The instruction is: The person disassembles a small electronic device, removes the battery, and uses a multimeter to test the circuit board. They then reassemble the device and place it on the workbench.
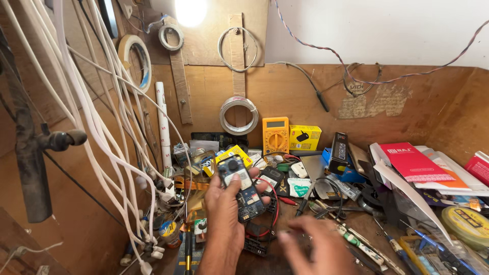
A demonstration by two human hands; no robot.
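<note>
In front of the yellow meter (275,134), the left hand (222,214) grips an opened phone (240,187); the right hand (318,247), nearer, hovers blurred with fingers loosely spread, empty.

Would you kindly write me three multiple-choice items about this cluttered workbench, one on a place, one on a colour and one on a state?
1. Where does the multimeter stand?
A. Against the wooden back wall
B. In the left hand
C. On the red booklet

2. What colour is the multimeter's body?
A. Blue
B. Yellow
C. White

3. In what state is the phone held by the left hand?
A. Sealed in a box
B. Back cover off, circuit board exposed
C. Wrapped in tape

Answers:
1. A, it leans upright at the back wall beside a small yellow box.
2. B, its casing is plainly yellow.
3. B, the board and components show on its open back, while the right hand hovers blurred and empty over the bench.
</note>
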